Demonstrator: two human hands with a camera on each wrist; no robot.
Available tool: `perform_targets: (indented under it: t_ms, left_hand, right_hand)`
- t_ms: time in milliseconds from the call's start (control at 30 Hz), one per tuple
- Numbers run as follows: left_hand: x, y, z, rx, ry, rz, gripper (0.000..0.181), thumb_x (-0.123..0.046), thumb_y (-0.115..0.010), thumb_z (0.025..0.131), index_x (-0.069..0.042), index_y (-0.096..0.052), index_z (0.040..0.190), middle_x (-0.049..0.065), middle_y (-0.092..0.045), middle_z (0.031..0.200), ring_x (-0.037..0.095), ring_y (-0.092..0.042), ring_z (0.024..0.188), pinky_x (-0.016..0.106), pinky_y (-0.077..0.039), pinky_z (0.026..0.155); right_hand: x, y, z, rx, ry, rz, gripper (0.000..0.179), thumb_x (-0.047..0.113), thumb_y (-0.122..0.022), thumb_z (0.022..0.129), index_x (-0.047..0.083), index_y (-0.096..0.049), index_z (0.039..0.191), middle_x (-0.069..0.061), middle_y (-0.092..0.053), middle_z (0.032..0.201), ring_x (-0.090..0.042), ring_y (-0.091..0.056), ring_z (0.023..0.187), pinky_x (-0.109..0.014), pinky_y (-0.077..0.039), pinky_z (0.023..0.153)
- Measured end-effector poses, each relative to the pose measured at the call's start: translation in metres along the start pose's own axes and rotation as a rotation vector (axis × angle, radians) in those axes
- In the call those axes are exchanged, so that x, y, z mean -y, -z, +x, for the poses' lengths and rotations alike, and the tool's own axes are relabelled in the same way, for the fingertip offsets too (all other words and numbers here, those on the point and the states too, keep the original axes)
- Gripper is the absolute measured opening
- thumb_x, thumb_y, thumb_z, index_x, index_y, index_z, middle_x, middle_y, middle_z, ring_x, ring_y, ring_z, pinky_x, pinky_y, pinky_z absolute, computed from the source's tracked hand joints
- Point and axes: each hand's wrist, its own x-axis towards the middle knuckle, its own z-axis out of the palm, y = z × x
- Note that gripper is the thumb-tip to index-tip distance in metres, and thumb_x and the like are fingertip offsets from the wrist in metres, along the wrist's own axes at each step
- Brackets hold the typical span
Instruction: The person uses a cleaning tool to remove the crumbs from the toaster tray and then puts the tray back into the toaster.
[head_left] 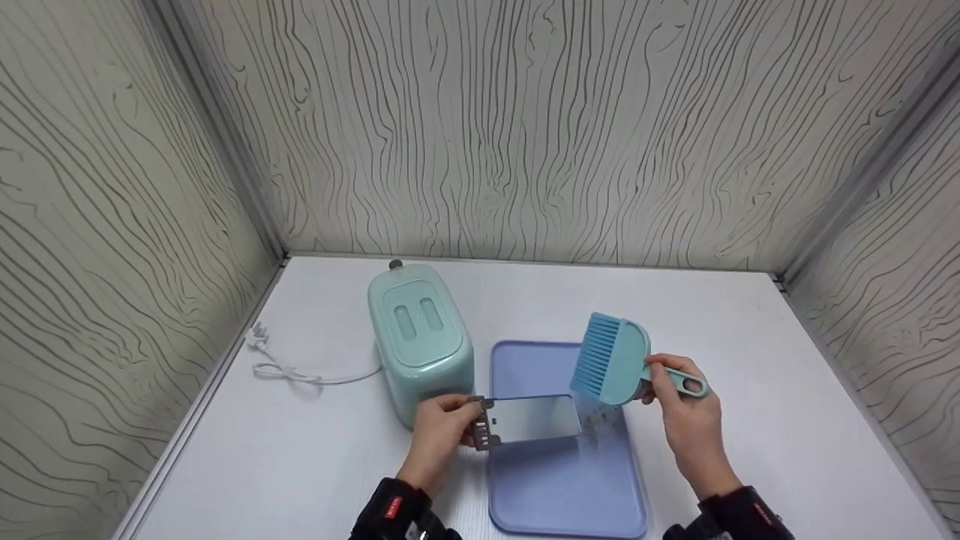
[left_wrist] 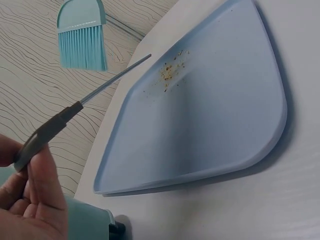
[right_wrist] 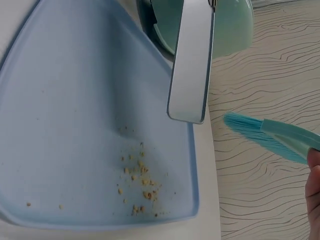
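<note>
My left hand (head_left: 439, 435) pinches the dark grey end of a flat metal crumb tray (head_left: 534, 418), held above a blue serving tray (head_left: 555, 491). In the left wrist view the crumb tray (left_wrist: 117, 76) shows edge-on, its far end raised. My right hand (head_left: 686, 412) grips the handle of a light-blue brush (head_left: 626, 362), its bristles (head_left: 596, 354) to the left, above the blue tray's right side. Brown crumbs (right_wrist: 142, 182) lie on the blue tray near one edge. Close behind my left hand stands a mint-green toaster (head_left: 427, 337), its lid on top.
From the toaster a white cord (head_left: 322, 381) runs left to a plug (head_left: 256, 335) on the white table (head_left: 247, 465). Wood-grain panels (head_left: 510, 135) close off the back and both sides.
</note>
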Motion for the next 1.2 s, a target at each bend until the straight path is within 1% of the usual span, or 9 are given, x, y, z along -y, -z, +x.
perform_targets:
  t_ms: [167, 333, 467, 667, 767, 833, 933, 1133, 1200]
  left_hand:
    - [0.0, -0.001, 0.0, -0.002, -0.005, 0.003, 0.024, -0.005, -0.068, 0.088, 0.009, -0.072, 0.106, 0.005, -0.068, 0.076, 0.011, -0.058, 0.058, 0.023, -0.052, 0.053]
    - [0.0, -0.002, 0.0, 0.004, 0.001, -0.009, 0.025, -0.005, -0.068, 0.088, 0.01, -0.071, 0.108, 0.007, -0.069, 0.078, 0.012, -0.059, 0.059, 0.024, -0.053, 0.053]
    - [0.001, -0.003, 0.001, 0.002, 0.004, 0.0, 0.024, -0.005, -0.069, 0.088, 0.01, -0.071, 0.107, 0.008, -0.069, 0.079, 0.012, -0.058, 0.059, 0.024, -0.053, 0.054]
    - [0.001, -0.004, 0.001, -0.004, 0.015, 0.012, 0.025, -0.007, -0.07, 0.088, 0.009, -0.071, 0.107, 0.009, -0.07, 0.082, 0.013, -0.058, 0.061, 0.025, -0.052, 0.055]
    - [0.0, -0.005, 0.0, -0.008, 0.019, 0.006, 0.026, -0.008, -0.07, 0.087, 0.008, -0.072, 0.108, 0.009, -0.07, 0.083, 0.013, -0.058, 0.062, 0.025, -0.052, 0.055]
    - [-0.001, -0.005, -0.001, -0.01, 0.019, -0.002, 0.026, -0.008, -0.071, 0.087, 0.008, -0.072, 0.108, 0.008, -0.07, 0.083, 0.013, -0.058, 0.062, 0.025, -0.052, 0.055]
    - [-0.001, -0.005, -0.001, -0.01, 0.013, -0.01, 0.026, -0.008, -0.071, 0.087, 0.008, -0.072, 0.107, 0.008, -0.069, 0.083, 0.012, -0.058, 0.062, 0.024, -0.052, 0.055]
    - [-0.004, -0.005, -0.002, -0.012, 0.016, -0.011, 0.024, -0.008, -0.071, 0.087, 0.007, -0.073, 0.105, 0.006, -0.068, 0.081, 0.011, -0.058, 0.06, 0.024, -0.052, 0.053]
    - [-0.005, -0.005, -0.002, -0.013, 0.014, -0.01, 0.024, -0.008, -0.071, 0.087, 0.007, -0.073, 0.105, 0.005, -0.068, 0.081, 0.011, -0.058, 0.059, 0.023, -0.052, 0.053]
  right_hand:
    - [0.011, -0.011, -0.002, 0.028, 0.057, 0.116, 0.023, 0.011, -0.059, 0.104, -0.006, -0.064, 0.118, -0.01, -0.067, 0.09, -0.017, -0.064, 0.074, -0.026, -0.055, 0.067]
    - [0.025, -0.023, -0.006, 0.062, 0.078, 0.148, 0.021, 0.011, -0.059, 0.104, -0.004, -0.066, 0.116, -0.012, -0.067, 0.09, -0.018, -0.063, 0.074, -0.028, -0.056, 0.067]
    - [0.033, -0.033, -0.009, 0.1, 0.09, 0.159, 0.02, 0.011, -0.059, 0.104, -0.003, -0.066, 0.116, -0.013, -0.066, 0.092, -0.02, -0.063, 0.075, -0.029, -0.056, 0.067]
    - [0.041, -0.046, -0.015, 0.164, 0.075, 0.171, 0.02, 0.012, -0.058, 0.105, 0.0, -0.065, 0.119, -0.015, -0.067, 0.095, -0.022, -0.063, 0.076, -0.029, -0.056, 0.067]
    - [0.042, -0.052, -0.017, 0.196, 0.059, 0.168, 0.02, 0.014, -0.059, 0.104, 0.002, -0.066, 0.118, -0.015, -0.066, 0.103, -0.023, -0.063, 0.077, -0.03, -0.056, 0.068]
    - [0.043, -0.055, -0.019, 0.213, 0.04, 0.156, 0.019, 0.016, -0.06, 0.104, 0.004, -0.066, 0.117, -0.014, -0.066, 0.104, -0.023, -0.063, 0.078, -0.031, -0.057, 0.068]
    - [0.042, -0.059, -0.021, 0.238, 0.017, 0.15, 0.018, 0.017, -0.062, 0.103, 0.005, -0.067, 0.116, -0.014, -0.066, 0.101, -0.023, -0.063, 0.077, -0.032, -0.057, 0.068]
    - [0.039, -0.065, -0.024, 0.309, -0.029, 0.18, 0.02, 0.016, -0.063, 0.103, 0.0, -0.066, 0.115, -0.016, -0.066, 0.097, -0.022, -0.063, 0.075, -0.032, -0.057, 0.067]
    - [0.038, -0.066, -0.023, 0.329, -0.051, 0.18, 0.02, 0.017, -0.063, 0.102, 0.001, -0.066, 0.115, -0.015, -0.066, 0.096, -0.022, -0.063, 0.075, -0.031, -0.057, 0.068]
